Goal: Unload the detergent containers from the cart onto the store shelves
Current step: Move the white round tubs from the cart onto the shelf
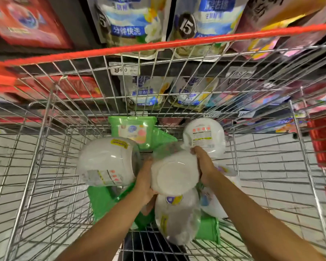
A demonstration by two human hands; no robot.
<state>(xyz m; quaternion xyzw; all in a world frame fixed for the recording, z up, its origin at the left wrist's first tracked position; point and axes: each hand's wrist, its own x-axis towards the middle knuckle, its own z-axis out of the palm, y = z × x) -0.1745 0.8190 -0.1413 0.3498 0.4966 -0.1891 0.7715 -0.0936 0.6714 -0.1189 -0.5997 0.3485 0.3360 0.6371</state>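
Tub (174,175), white plastic, smooth: mid-cart (51,113), clasped between left hand (146,178) and right hand (203,166), fingers curled against its sides. Probably rigid, fairly heavy, slippery; best gripped on opposite walls, base supported.

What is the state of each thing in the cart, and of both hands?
held white container: gripped between both hands, base toward the camera.
left hand: grips its left side.
right hand: grips its right side, fingers curled over the edge.
left white container: lying on its side in the cart.
far white container: in the cart, label facing up.
green box: in the cart, at the far end.
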